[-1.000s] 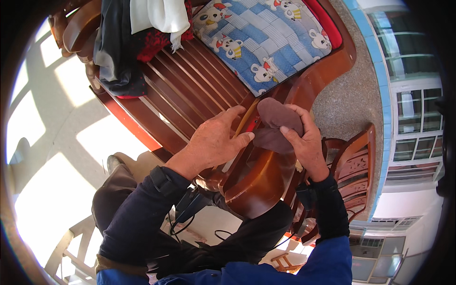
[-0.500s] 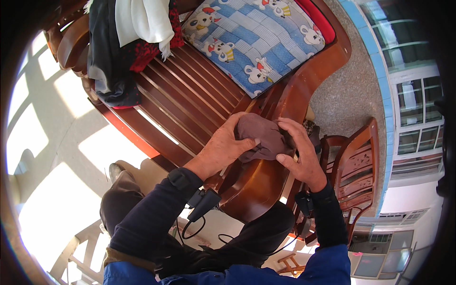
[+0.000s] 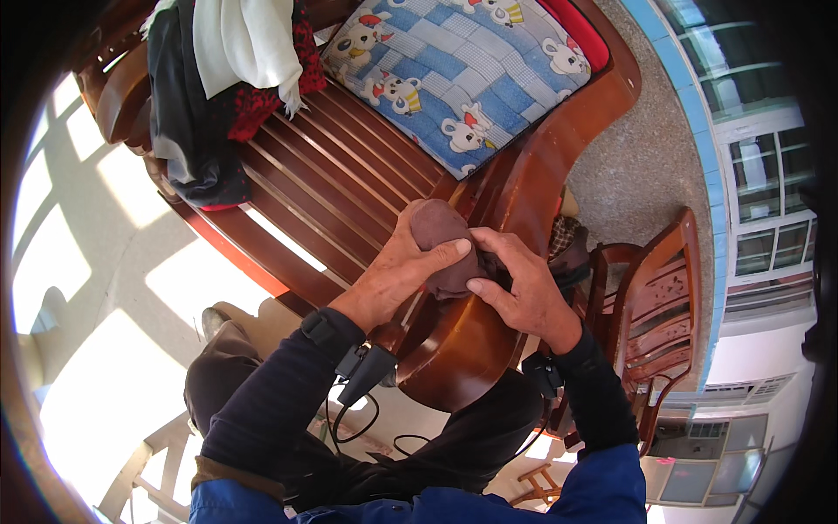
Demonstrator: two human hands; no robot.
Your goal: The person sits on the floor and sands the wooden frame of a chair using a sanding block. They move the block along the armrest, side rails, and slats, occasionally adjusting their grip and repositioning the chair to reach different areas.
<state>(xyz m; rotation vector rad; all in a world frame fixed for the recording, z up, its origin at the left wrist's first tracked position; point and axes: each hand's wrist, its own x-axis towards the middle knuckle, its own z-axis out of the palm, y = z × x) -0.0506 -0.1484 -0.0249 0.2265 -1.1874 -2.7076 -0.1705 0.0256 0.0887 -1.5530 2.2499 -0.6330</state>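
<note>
A compact bundle of mauve-brown cloth [image 3: 443, 229] is held between my two hands above the curved wooden armrest of a bench. My left hand [image 3: 397, 272] wraps its left side, thumb laid across the front. From the right, my right hand [image 3: 526, 293] pinches the bundle's edge with thumb and forefinger. Folds hide what kind of cloth piece it is. Just below the bundle is the glossy end of the armrest [image 3: 461, 354].
A slatted wooden bench [image 3: 336, 166] carries a blue patchwork cushion [image 3: 471, 79] with cartoon animals. Dark, red and white garments [image 3: 249, 44] drape over its far left. A wooden chair [image 3: 655, 314] stands at right. Black devices with cables [image 3: 367, 375] hang at my wrists.
My right hand has moved left and closed in on the cloth bundle. The bundle has shifted slightly left and looks narrower, more squeezed together.
</note>
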